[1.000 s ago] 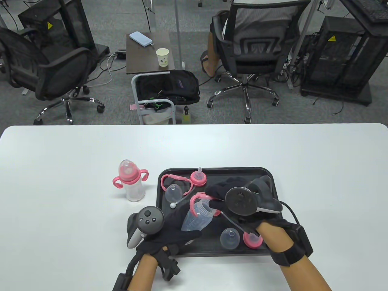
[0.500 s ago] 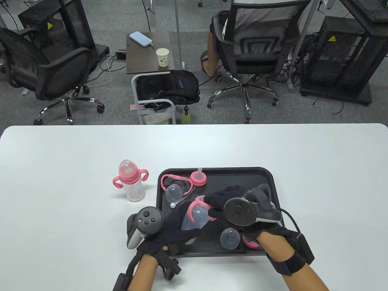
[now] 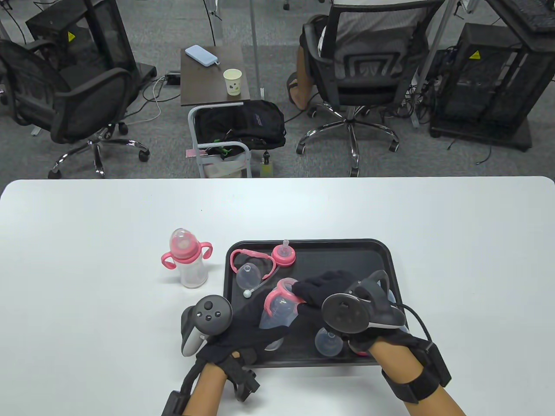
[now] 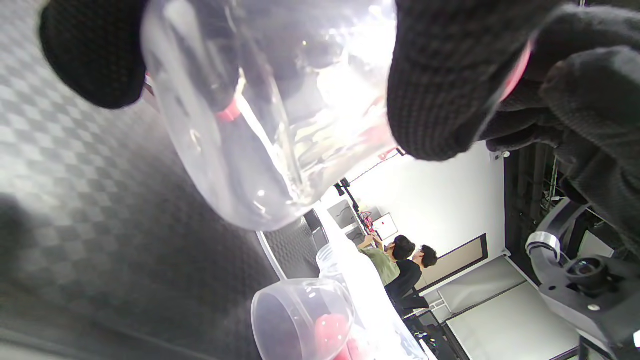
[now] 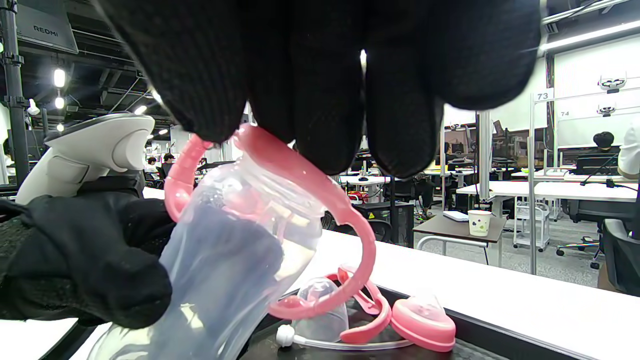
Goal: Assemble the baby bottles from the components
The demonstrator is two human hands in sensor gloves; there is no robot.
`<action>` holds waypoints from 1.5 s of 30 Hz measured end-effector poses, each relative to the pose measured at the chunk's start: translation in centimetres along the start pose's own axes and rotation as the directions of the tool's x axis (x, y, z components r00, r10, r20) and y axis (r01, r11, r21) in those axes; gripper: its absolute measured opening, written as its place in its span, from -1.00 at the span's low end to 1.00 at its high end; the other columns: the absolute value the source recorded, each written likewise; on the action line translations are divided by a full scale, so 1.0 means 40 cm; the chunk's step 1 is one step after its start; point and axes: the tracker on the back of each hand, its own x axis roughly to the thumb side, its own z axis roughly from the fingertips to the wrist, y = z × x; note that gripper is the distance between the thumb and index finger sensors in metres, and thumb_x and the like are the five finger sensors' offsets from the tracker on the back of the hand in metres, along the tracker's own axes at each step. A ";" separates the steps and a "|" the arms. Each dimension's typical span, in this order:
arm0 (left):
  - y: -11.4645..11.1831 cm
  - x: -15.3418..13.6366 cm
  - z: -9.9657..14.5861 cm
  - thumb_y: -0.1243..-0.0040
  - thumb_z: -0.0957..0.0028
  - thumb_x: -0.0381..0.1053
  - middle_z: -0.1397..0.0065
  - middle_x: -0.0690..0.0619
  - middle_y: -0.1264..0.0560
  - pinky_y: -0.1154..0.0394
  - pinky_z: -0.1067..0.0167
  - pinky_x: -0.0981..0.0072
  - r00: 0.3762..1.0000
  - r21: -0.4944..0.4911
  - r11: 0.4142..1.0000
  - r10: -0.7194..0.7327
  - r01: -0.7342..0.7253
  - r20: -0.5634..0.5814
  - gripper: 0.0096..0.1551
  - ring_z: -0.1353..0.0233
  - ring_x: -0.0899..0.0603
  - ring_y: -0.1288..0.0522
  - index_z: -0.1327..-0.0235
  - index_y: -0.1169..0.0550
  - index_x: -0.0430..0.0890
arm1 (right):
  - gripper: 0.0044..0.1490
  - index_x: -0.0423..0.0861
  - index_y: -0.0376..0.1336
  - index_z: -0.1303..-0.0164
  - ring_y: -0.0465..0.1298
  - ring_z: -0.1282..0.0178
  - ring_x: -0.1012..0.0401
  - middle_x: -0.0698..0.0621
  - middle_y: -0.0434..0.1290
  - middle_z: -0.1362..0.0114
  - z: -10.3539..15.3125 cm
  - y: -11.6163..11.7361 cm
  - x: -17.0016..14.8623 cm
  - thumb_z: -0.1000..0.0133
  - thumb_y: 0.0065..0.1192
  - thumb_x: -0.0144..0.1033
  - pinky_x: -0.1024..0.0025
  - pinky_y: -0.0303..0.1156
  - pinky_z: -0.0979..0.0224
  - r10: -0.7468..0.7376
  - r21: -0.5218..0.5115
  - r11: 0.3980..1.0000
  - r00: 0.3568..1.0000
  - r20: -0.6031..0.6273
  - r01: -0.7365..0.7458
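Note:
My left hand [image 3: 256, 320] grips a clear bottle body [image 3: 277, 314] and holds it tilted over the black tray [image 3: 312, 245]. A pink handle ring [image 3: 277, 297] sits around the bottle's neck. My right hand [image 3: 318, 290] holds that ring from above with its fingertips [image 5: 320, 75]. The right wrist view shows the ring [image 5: 350, 225] on the bottle's mouth [image 5: 235, 250], with my left hand [image 5: 85, 260] around the body. The left wrist view shows the bottle's base [image 4: 260, 125] between my fingers [image 4: 440, 75].
An assembled bottle [image 3: 187, 260] stands on the table left of the tray. In the tray lie a second handle ring [image 3: 251, 259], a pink nipple collar [image 3: 284, 255], a clear cap [image 3: 248, 275], a straw with a ball end [image 3: 248, 293] and another clear cap [image 3: 328, 340].
My right hand has come down and nearer with the pink handle ring, which now sits over the bottle's neck. The bottle has tipped more upright in my left hand.

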 end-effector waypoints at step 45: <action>0.165 -0.074 0.068 -0.61 0.14 0.34 -0.63 0.03 -0.38 -0.55 -0.25 -0.24 0.963 0.293 0.918 0.255 -0.269 0.086 0.18 -0.55 -0.35 -0.45 -0.67 -0.24 0.06 | -0.26 -0.16 0.33 -0.46 0.54 -0.25 -0.26 -0.27 0.54 -0.37 -0.378 0.206 -0.281 -0.16 0.42 -0.02 -0.23 0.39 -0.29 -0.072 0.268 0.940 0.889 -0.453 0.213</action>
